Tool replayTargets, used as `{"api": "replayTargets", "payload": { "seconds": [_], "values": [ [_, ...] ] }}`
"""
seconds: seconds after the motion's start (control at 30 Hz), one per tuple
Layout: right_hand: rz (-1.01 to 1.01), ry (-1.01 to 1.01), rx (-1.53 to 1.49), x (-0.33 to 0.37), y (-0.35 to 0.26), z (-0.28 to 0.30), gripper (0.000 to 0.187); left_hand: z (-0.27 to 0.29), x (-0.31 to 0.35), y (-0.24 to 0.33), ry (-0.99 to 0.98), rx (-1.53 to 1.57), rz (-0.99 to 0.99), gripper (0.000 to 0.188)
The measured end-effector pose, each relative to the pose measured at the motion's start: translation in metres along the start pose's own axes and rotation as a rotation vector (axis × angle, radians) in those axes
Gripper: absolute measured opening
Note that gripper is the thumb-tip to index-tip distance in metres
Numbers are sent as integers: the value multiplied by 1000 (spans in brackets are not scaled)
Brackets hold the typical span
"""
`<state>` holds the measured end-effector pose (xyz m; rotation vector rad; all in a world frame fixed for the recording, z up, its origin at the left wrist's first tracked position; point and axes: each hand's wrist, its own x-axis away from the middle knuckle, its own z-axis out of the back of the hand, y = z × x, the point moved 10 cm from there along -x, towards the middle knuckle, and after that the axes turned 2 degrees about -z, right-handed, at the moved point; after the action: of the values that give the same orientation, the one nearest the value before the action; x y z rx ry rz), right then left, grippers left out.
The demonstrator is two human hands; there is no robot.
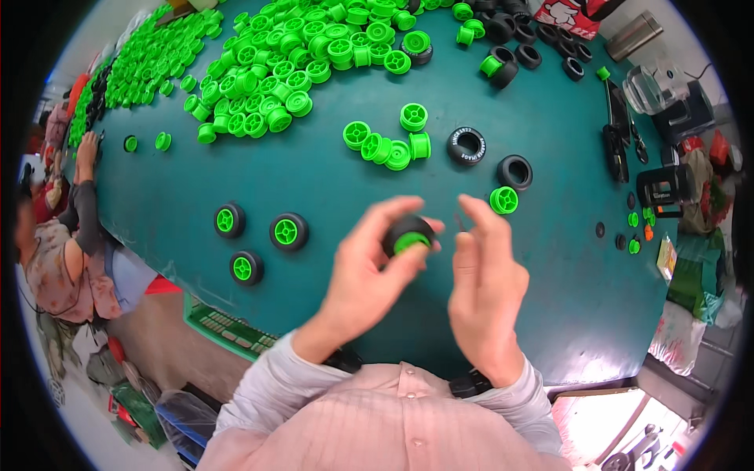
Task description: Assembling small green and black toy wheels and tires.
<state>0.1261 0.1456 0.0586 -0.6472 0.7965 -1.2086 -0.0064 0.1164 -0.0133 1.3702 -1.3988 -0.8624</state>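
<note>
My left hand [357,275] grips a toy wheel, a black tyre [397,232] around a green rim [411,242]; fingers wrap over its far side and the thumb presses the near side. Close by on the right, my right hand [488,294] is raised with thumb and index finger apart; a thin dark sliver shows by their tips, too small to name. Just beyond it are a loose green rim [504,200] and two bare black tyres [515,172]. Several more green rims [398,155] sit grouped ahead. To the left lie three tyred wheels [289,232].
A big heap of green rims [279,74] covers the far left, and loose tyres [528,55] lie far right. Along the right edge stand a steel cup [635,35] and a clear container [653,88]. Another person's hand [88,147] rests at the left table edge. A green crate [228,326] sits below.
</note>
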Motion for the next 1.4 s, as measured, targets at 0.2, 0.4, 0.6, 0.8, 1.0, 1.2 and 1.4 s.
{"api": "replayTargets", "payload": {
  "seconds": [0.2,0.4,0.6,0.8,1.0,1.2,1.4],
  "values": [
    [-70,-243,-99,8,17,-30,33,3,-10,8,-30,155,-30,37],
    [-90,-274,-10,6,17,-33,27,3,-6,8,34,45,-93,38],
    [37,-194,137,5,5,-33,26,3,-4,2,10,-106,-30,38],
    [313,-191,333,8,-11,-34,28,5,-15,-3,-170,-192,164,41],
    [159,-177,173,0,-3,-28,29,7,-7,3,19,-74,-18,43],
    [160,-182,256,5,-1,-36,33,5,-7,-1,-13,-106,24,39],
    [357,-154,343,9,-8,-36,40,2,-16,5,-221,-493,165,39]
  ]
}}
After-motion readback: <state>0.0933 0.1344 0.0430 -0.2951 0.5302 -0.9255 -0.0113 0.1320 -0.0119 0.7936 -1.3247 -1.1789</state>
